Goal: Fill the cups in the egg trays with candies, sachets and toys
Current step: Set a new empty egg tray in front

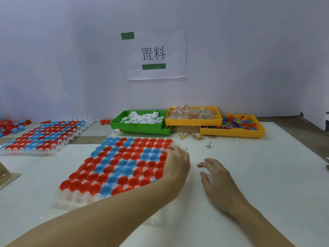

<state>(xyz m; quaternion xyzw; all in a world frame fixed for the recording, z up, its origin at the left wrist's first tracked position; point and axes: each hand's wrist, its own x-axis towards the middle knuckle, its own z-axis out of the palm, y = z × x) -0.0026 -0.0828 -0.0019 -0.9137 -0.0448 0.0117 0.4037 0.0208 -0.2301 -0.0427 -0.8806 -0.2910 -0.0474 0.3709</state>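
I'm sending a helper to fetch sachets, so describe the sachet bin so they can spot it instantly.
Find the paper sign taped to the back wall. Right below it three bins stand in a row on the table. The sachet bin is the leftmost, the only green one, full of small white packets; the two to its right are yellow.

An egg tray (114,168) full of cups lies at the centre of the frame on the worktop (258,175). The left hand (176,163) rests on its right edge; the right hand (219,180) lies to the right of it. A second egg tray (48,134) sits at the middle left. Behind, along the wall, three bins stand side by side: sachets (142,118) leftmost, candies (193,113) in the middle, toys (236,123) rightmost. A paper sign (156,54) hangs on the wall above them.
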